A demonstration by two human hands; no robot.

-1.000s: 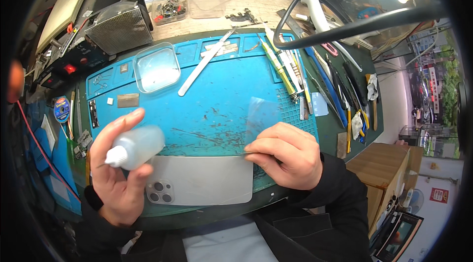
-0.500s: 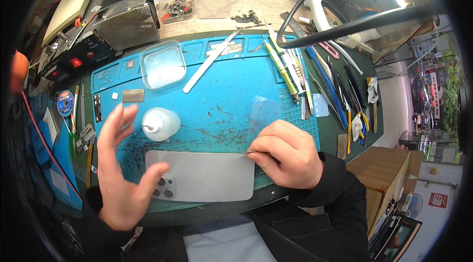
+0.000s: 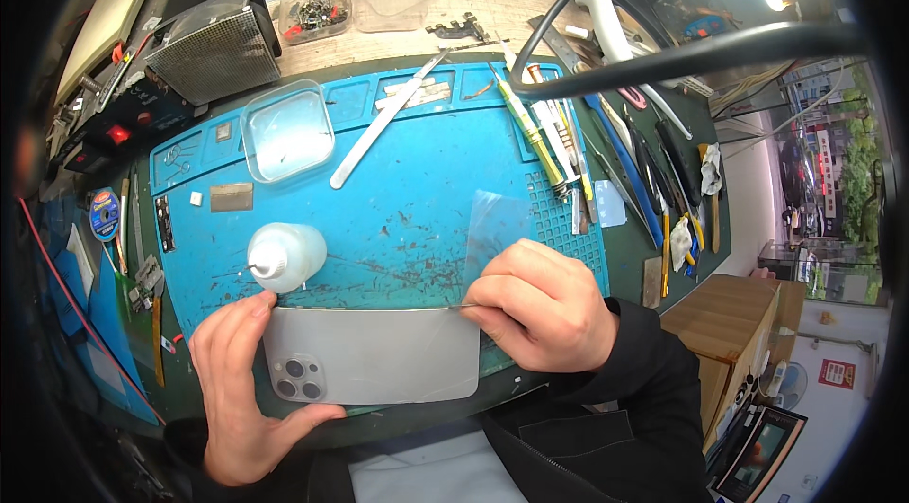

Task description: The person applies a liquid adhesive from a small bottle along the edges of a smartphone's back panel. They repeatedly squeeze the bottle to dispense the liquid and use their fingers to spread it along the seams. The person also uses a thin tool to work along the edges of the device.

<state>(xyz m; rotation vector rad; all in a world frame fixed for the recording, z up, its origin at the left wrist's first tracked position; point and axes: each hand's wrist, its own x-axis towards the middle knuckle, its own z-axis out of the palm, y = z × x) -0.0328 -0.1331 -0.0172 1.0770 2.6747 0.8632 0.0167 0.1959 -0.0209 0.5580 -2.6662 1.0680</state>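
Observation:
A grey smartphone lies back up along the near edge of the blue work mat, its three-lens camera block at the left. My left hand closes round the phone's left end, fingertips at the far corner and thumb along the near edge. At the far right corner, my right hand pinches a thin dark sliver against the phone's edge; most of it is hidden by the fingers. Behind that hand is a clear plastic film, partly covered. A white dropper bottle stands just beyond the phone.
A clear plastic tray and metal tweezers lie farther back. Pen-like tools and several pliers and screwdrivers fill the right side. A black cable arches over the far right. A solder spool sits at the left.
My left hand has come down from its raised, open pose onto the phone's left end. My right hand keeps its pinch at the corner. The whole view has shifted slightly.

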